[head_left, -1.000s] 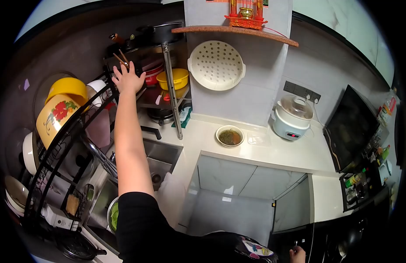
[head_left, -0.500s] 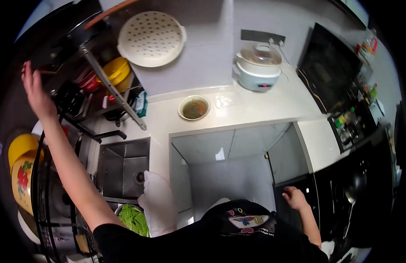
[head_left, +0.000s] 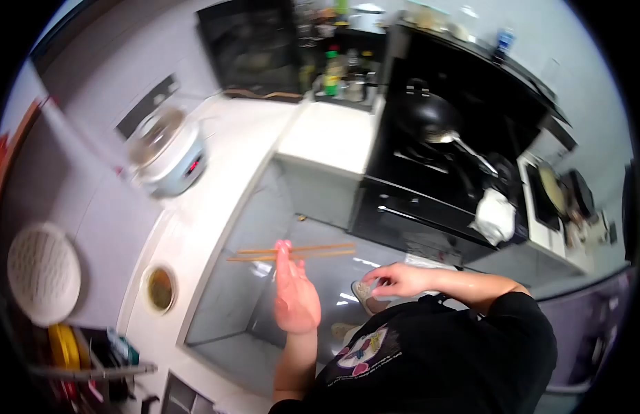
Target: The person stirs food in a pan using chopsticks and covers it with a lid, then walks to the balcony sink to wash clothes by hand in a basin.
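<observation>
Over the floor gap between the counters, my left hand (head_left: 296, 297) is closed around a pair of wooden chopsticks (head_left: 327, 247). The chopsticks lie crosswise in its fingers, their ends sticking out on both sides. My right hand (head_left: 396, 279) hangs in front of my body with nothing in it, its fingers loosely bent and apart. A bowl of soup (head_left: 160, 288) stands on the white counter (head_left: 227, 148), left of my left hand. Ahead on the black stove (head_left: 396, 162) sits a wok (head_left: 430, 117) with a metal ladle (head_left: 475, 155) in it.
A pale blue electric cooker (head_left: 175, 162) with a lit display stands by the wall. Bottles (head_left: 332, 72) fill a corner shelf beside a dark panel (head_left: 251, 48). A white cloth (head_left: 495, 215) hangs at the stove's front. A perforated white tray (head_left: 44, 272) is at far left.
My left hand has come away from the rack on the left and now holds chopsticks. The view has turned right towards the stove. My right hand has moved in front of my body.
</observation>
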A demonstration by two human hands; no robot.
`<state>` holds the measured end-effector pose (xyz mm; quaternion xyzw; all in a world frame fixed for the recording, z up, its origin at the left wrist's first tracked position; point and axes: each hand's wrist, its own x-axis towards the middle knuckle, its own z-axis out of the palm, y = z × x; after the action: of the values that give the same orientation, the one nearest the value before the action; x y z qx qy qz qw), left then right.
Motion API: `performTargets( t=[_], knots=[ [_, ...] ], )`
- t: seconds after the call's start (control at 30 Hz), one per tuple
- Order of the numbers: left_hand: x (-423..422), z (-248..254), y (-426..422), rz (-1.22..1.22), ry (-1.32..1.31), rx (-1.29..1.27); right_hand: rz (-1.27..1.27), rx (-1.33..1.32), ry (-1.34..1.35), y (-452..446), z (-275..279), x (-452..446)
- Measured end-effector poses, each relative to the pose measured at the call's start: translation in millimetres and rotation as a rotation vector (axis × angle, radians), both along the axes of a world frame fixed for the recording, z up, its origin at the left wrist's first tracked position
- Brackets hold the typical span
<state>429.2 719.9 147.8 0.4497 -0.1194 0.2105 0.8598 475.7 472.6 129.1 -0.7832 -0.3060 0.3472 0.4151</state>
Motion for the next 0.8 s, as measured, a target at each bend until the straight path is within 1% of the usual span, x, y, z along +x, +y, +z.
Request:
performTargets(
  t=[0.03, 0.1, 0.13, 0.17, 0.23, 0.27, 0.3, 0.33, 0.37, 0.43, 0.47, 0.53, 0.57, 0.6, 0.63, 0.67, 0.7, 0.73, 0.77, 0.8],
  knots=[
    [-1.8, -9.3, -23.5, -0.056, -0.002, -0.013, -0.014, 0.013, 0.064, -11.0, -3.5, -10.2],
    [-9.6, -30.9, -58.7, -0.297, 0.104, -0.1, -0.084, 0.049, 0.123, -27.7, -29.5, -37.6],
    [-13.4, -39.1, -82.7, -0.375, 0.13, -0.138, -0.146, 0.088, 0.103, -44.4, -36.8, -48.7],
    [-13.3, -39.2, -101.8, -0.462, 0.125, -0.121, -0.232, 0.103, 0.087, -59.5, -33.3, -55.6],
    [-12.1, -40.8, -150.4, -0.543, 0.204, -0.166, -0.461, 0.271, 0.106, -103.6, -27.1, -72.7],
    [-9.1, -33.7, -175.7, -0.595, 0.218, -0.154, -0.546, 0.291, 0.087, -126.2, -21.9, -80.4],
    [-6.0, -29.4, -202.5, -0.673, 0.221, -0.128, -0.668, 0.419, 0.073, -151.6, -16.4, -86.9],
    [-7.3, -28.7, -232.0, -0.734, 0.26, -0.177, -0.778, 0.544, 0.066, -181.6, -14.7, -96.3],
    [-5.6, -26.4, -262.4, -0.787, 0.292, -0.222, -0.833, 0.564, 0.048, -211.7, -12.8, -101.8],
    [-9.0, -26.1, -333.2, -0.883, 0.309, -0.209, -0.982, 0.789, 0.193, -280.3, -13.1, -117.2],
    [-13.0, -26.4, -369.5, -0.933, 0.326, -0.181, -1.016, 0.79, 0.178, -315.4, -14.7, -128.6],
    [-21.3, -35.9, -449.6, -1.036, 0.339, -0.16, -1.129, 1.081, 0.286, -392.2, -21.9, -152.3],
    [-22.3, -41.1, -490.0, -1.051, 0.348, -0.173, -1.177, 1.225, 0.349, -428.7, -25.6, -160.9],
    [-25.7, -43.2, -531.6, -1.119, 0.389, -0.135, -1.228, 1.241, 0.301, -469.0, -30.7, -169.1],
    [-30.1, -47.9, -569.3, -1.185, 0.435, -0.102, -1.241, 1.232, 0.311, -507.9, -34.0, -176.0],
    [-34.4, -52.5, -607.4, -1.246, 0.514, -0.192, -1.334, 1.241, 0.302, -543.5, -39.1, -183.7],
    [-37.6, -54.8, -638.1, -1.273, 0.541, -0.19, -1.428, 1.257, 0.298, -570.7, -43.6, -191.2],
    [-39.3, -54.4, -665.4, -1.293, 0.56, -0.174, -1.488, 1.201, 0.237, -595.0, -45.7, -197.7],
    [-41.4, -53.9, -690.7, -1.309, 0.575, -0.165, -1.499, 1.201, 0.268, -616.4, -43.8, -205.0],
    [-41.0, -53.8, -712.3, -1.3, 0.586, -0.166, -1.575, 1.186, 0.246, -636.8, -39.5, -208.8]
  ],
)
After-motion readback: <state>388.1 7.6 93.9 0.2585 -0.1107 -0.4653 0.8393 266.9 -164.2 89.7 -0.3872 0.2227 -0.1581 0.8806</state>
